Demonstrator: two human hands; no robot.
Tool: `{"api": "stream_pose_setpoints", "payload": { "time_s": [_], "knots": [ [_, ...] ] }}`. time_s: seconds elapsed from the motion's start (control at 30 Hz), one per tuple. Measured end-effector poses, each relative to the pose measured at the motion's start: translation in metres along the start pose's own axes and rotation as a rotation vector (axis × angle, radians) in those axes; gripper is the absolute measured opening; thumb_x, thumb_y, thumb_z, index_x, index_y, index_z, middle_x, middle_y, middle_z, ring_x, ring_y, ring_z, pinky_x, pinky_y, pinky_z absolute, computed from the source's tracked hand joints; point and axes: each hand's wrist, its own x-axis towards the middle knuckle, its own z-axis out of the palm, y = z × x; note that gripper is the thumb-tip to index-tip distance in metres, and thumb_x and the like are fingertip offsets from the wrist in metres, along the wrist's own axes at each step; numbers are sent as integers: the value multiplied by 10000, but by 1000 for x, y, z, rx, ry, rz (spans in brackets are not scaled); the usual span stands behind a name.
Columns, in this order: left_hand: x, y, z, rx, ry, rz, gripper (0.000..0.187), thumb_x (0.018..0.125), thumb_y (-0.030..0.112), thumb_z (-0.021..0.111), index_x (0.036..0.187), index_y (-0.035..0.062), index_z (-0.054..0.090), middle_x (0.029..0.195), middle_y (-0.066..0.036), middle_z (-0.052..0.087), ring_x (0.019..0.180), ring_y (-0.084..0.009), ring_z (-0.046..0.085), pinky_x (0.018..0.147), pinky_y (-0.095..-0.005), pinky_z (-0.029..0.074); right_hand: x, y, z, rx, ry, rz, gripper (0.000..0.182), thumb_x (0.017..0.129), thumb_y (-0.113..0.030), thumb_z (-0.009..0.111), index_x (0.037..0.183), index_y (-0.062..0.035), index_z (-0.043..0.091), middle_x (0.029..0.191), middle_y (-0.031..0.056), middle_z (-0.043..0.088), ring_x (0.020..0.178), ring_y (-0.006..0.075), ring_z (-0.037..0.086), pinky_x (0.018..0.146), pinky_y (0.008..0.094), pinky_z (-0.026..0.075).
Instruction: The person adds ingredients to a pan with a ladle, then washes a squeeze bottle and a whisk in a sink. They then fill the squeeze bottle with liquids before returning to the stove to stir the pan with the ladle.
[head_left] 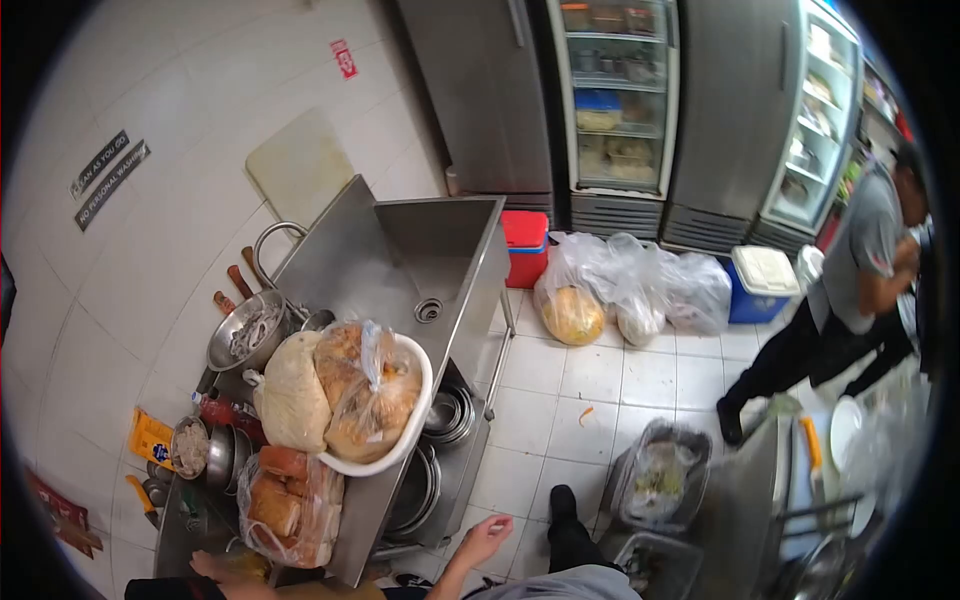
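Your left hand (215, 570) is reaching low beside the clear bag of bread-like blocks (285, 505), though you are showing too little of its fingers to tell their state. That bag is resting on the metal counter (352, 535), just beside the white basin (428, 385), while your right hand (487, 540) is hovering past the counter's edge, fingers loosely curving, half-spread.
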Motion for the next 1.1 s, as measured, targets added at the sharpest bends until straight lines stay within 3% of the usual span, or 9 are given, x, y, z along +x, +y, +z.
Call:
{"api": "stream_pose_setpoints", "payload": {
  "time_s": [0.03,0.07,0.1,0.2,0.27,0.43,0.5,0.73,1.1],
  "knots": [
    [22,17,-5,13,11,20,354,864,291,606,1132,61,580,1029,-88,643,878,-183,635,768,-293,497,36,-40,-5,-101,111,-52,408,856,-316,538,1170,-55,536,885,225,624,790,369,587,701,455,448],
    [35,33,-10,28,21,32,346,867,285,604,1129,59,580,1020,-93,643,870,-177,634,768,-296,498,88,-125,-63,102,16,77,335,876,-291,514,1121,-72,571,777,158,626,705,307,581,627,438,442],
    [55,55,-14,7,42,21,346,867,285,604,1129,59,580,1020,-93,643,870,-177,634,768,-296,498,144,-94,-22,168,151,20,432,742,-248,640,1133,-80,569,758,151,649,696,342,621,648,430,492],
    [109,111,-16,-121,75,103,312,874,253,598,1113,52,583,1006,-97,641,859,-158,628,760,-284,498,306,-181,-63,364,226,85,371,817,-145,609,1158,-21,531,765,138,638,659,262,620,608,348,481],
    [135,142,-27,-177,15,185,324,884,210,586,1163,52,539,1008,-83,631,831,-144,624,740,-261,496,406,-231,-81,373,370,-210,378,831,-136,601,1173,-1,518,816,129,638,658,213,609,578,322,482],
    [198,175,-49,-426,101,253,430,906,145,546,1294,60,383,1027,-77,595,795,-118,614,700,-228,492,536,-417,-155,662,141,-392,355,834,-93,592,1169,2,528,883,102,627,705,155,599,560,256,484],
    [214,185,-65,-567,105,231,433,913,115,525,1306,39,360,1070,-92,572,871,-147,613,781,-246,487,586,-445,-135,646,94,-502,348,833,-90,593,1165,-4,533,885,96,626,704,147,600,559,247,483],
    [268,200,-106,-598,433,177,444,897,76,533,1305,57,360,1061,-92,575,830,-127,618,730,-222,494,678,-626,-129,706,-373,-632,324,869,-176,588,1145,-12,544,912,68,620,675,121,598,568,245,469],
    [327,201,-149,-778,961,-68,425,906,147,547,1286,45,388,1048,-75,588,860,-134,605,751,-260,488,771,-925,25,502,-1156,-718,424,883,-386,541,1102,-24,573,940,61,629,638,123,582,558,246,429]
  ]
}}
